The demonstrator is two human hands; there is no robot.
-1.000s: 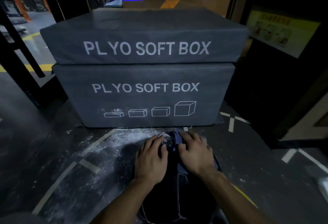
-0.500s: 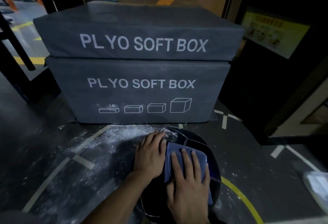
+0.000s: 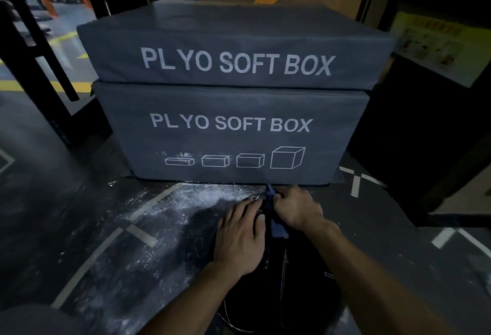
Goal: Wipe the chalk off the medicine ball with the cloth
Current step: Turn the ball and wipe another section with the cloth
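A dark, round, stitched leather medicine ball (image 3: 281,276) sits on the dark rubber floor (image 3: 79,228), nearest the camera. The left hand (image 3: 240,239) lies flat on the ball's top, fingers extended and holding nothing. Just beside it, the right hand (image 3: 297,209) presses a bunched blue cloth (image 3: 276,225) against the ball's far upper side, fingers curled over the fabric. White chalk dust (image 3: 202,196) spreads across the floor to the left. Beyond stand 2 stacked grey padded plyo boxes (image 3: 233,127).

Black medicine ball (image 3: 289,279), white stitching; blue cloth (image 3: 277,228); grey boxes (image 3: 233,135), white lettering; white chalk (image 3: 202,196).
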